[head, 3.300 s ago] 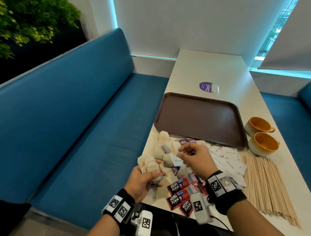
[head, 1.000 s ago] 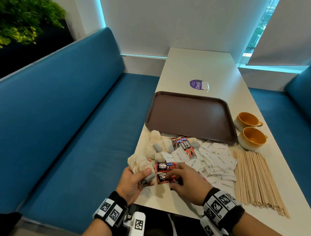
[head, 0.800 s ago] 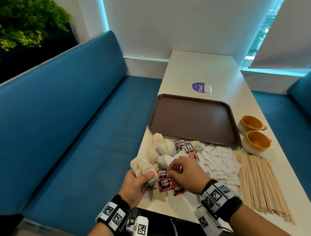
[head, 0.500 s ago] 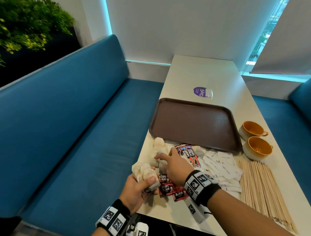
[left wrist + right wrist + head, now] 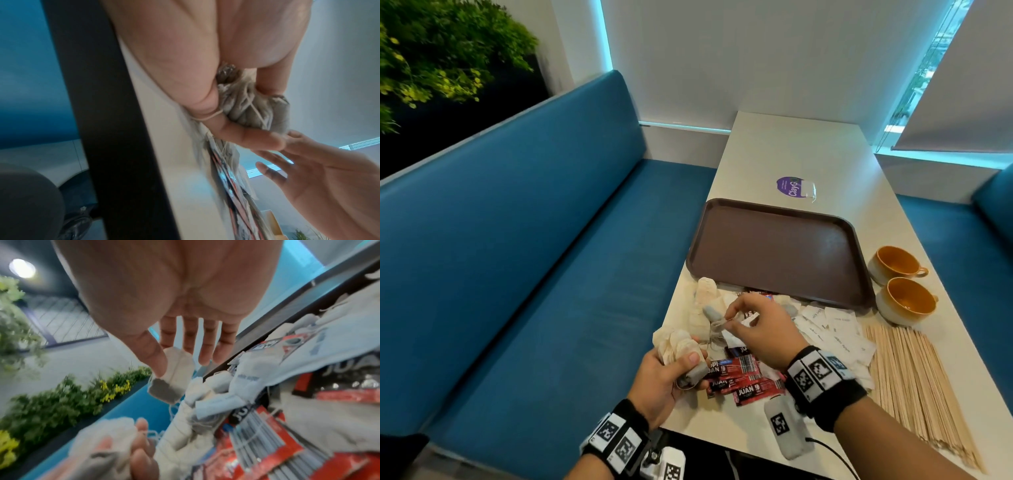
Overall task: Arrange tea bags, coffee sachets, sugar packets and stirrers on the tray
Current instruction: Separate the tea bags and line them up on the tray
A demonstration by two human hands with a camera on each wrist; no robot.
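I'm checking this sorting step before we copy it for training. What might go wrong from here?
The tea bag pinched by the right hand trails a string toward the pile, so lifting it may drag other bags along. The left hand grips a full bunch of tea bags at the table edge; one could slip off. The tray holds nothing yet.

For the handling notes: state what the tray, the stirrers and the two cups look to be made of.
Tray: likely moulded plastic, matt brown, with rounded corners and a raised rim.
Stirrers: pale wood, unfinished by the look, thin flat sticks.
Cups: probably glazed ceramic, glossy ochre inside, speckled cream outside.
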